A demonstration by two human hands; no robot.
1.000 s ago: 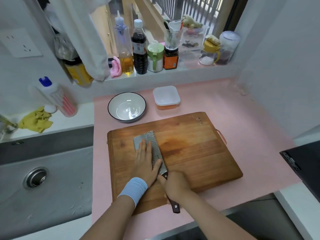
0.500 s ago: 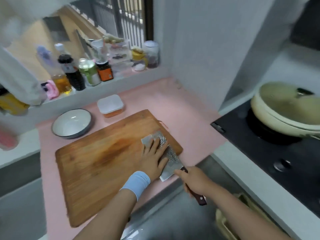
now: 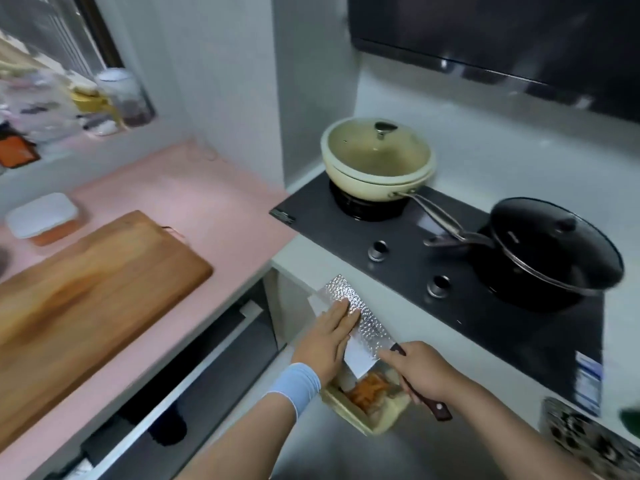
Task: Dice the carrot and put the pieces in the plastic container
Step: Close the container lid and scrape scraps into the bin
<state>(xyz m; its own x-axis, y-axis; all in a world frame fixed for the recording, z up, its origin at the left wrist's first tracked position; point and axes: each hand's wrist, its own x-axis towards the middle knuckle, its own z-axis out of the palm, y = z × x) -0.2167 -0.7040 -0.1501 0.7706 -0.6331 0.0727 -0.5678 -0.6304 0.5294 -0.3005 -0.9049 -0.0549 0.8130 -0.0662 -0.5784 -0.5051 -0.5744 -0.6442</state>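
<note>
Two hands on the cleaver (image 3: 360,320), held over a yellowish bin (image 3: 349,410) at 6 o'clock.
Orange carrot bits (image 3: 369,389) lie in the bin under the blade. Plastic container (image 3: 41,216), white top with orange showing below, sits at 9 o'clock on the counter (image 3: 190,202) beside the cutting board (image 3: 86,289). Left hand (image 3: 325,341) flat on the blade, fingers straight; right hand (image 3: 420,370) curled round the handle.

The left forearm (image 3: 242,438) and right forearm (image 3: 512,434) show bare from the 6 o'clock edge. A light-blue cloth wristband (image 3: 294,382) with a paler lower edge wraps the left wrist, at 7 o'clock of the left grip (image 3: 327,341). The right grip (image 3: 419,372) and its wrist are bare.
</note>
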